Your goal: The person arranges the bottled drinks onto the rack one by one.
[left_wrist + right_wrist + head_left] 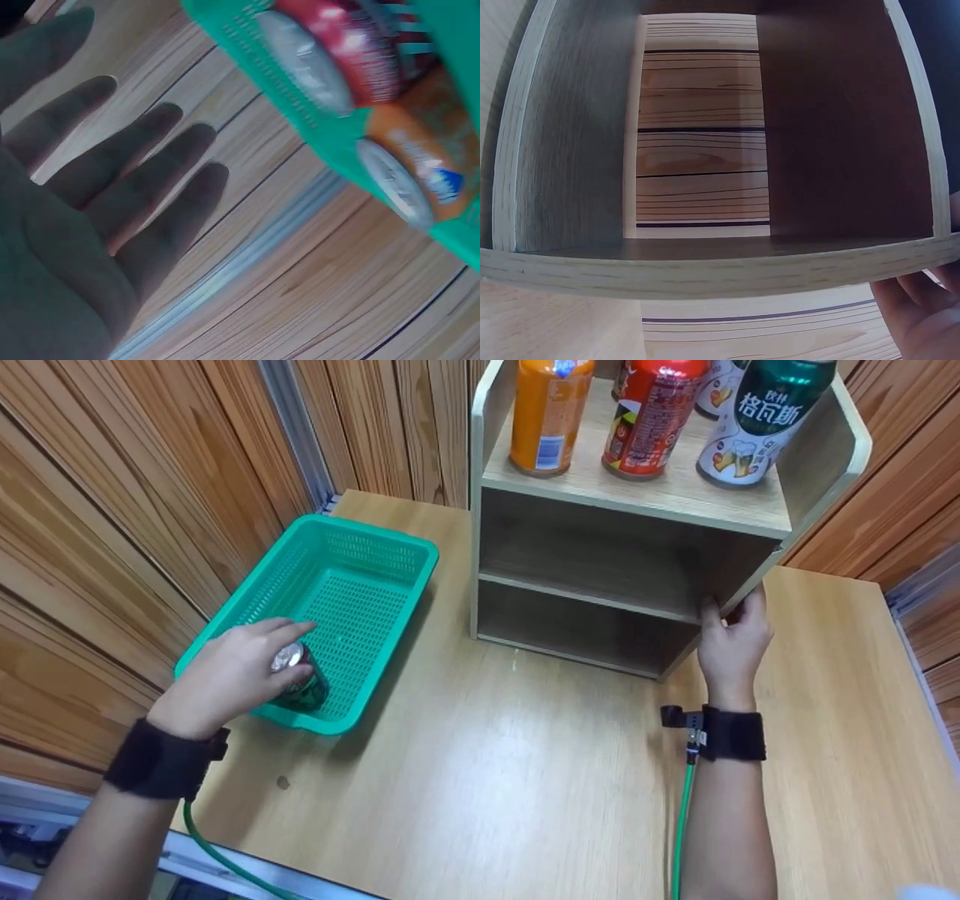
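In the head view, my left hand [236, 671] is over the near end of a green plastic basket [384, 664]. Its thumb and fingers reach to either side of a dark green and red drink can [306, 694], the index finger stretched past the can's top. The left wrist view shows this hand [90, 202] with straight, spread fingers, a red can [341, 45] and an orange can [431, 154] in the basket there, blurred. My right hand [735, 641] holds the right side panel of a small wooden shelf [634, 510], thumb at its front edge, other fingers behind it.
On the shelf's top stand an orange can [551, 420], a red can [651, 420] and a green and white can [757, 427], with others partly hidden behind. Wood-panelled walls [112, 510] close off the back and left. A green cable [684, 825] trails from each wrist strap.
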Demonstrator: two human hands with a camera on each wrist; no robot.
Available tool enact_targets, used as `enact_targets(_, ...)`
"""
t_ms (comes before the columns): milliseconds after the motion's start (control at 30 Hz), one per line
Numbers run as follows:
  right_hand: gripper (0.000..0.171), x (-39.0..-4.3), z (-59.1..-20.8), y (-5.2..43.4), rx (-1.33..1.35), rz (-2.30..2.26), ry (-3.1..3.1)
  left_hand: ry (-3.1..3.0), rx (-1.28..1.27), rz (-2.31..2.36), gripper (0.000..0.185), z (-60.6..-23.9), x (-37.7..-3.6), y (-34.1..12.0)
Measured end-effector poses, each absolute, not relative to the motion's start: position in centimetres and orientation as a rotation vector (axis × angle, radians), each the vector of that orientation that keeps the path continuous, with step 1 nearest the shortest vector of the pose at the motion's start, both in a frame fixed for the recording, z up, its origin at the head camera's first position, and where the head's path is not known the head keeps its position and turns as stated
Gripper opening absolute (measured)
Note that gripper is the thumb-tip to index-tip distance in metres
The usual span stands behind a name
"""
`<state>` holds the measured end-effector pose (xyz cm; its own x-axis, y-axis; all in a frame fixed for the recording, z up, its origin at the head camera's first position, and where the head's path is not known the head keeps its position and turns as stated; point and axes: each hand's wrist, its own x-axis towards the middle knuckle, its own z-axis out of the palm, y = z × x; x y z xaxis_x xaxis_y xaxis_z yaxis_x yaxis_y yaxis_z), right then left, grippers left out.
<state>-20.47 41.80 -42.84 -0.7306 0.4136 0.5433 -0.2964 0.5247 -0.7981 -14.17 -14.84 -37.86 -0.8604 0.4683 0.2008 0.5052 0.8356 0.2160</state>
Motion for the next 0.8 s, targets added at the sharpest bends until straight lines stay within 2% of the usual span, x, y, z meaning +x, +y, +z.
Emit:
enact_targets(167, 0.044, -20.2, -42.6, 41.8, -0.125, 1.248, -2.072, -2.977, -0.777, -0.344, 0.058, -39.1, -15.1, -15.1)
enact_targets(400, 0.047, -19.0, -40.8, 40.4, -0.13, 1.269, -2.064, -3.074, -0.747, -0.415, 0.053, -39.7, -15.7, -15.3)
enact_targets(800, 0.05, -18.7, -40.3, 40.2, -0.108, 1.289, -2.068, -3.046, -0.745, -0.384, 0.045, -41.6, -16.5, -15.3)
